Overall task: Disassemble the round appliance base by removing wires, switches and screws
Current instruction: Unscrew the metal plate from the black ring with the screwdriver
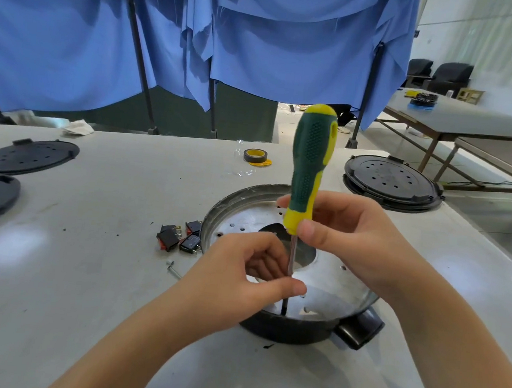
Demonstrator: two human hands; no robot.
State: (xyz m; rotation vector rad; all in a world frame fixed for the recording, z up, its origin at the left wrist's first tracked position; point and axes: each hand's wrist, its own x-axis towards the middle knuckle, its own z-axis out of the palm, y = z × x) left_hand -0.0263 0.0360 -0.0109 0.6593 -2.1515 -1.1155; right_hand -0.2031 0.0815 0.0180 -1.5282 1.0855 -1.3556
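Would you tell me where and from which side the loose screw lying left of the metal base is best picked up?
Pinch the screw across its thin shank from above: it lies flat on the table, clear of the switches and base.

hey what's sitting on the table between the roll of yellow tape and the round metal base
Mostly bare tabletop; the head view shows only a scrap of clear plastic film between the tape roll and the round base.

You've got the round appliance base (286, 289) near centre: shiny metal inside w/ big centre hole, black outer rim. Three loose switches (179, 236) lie just left.
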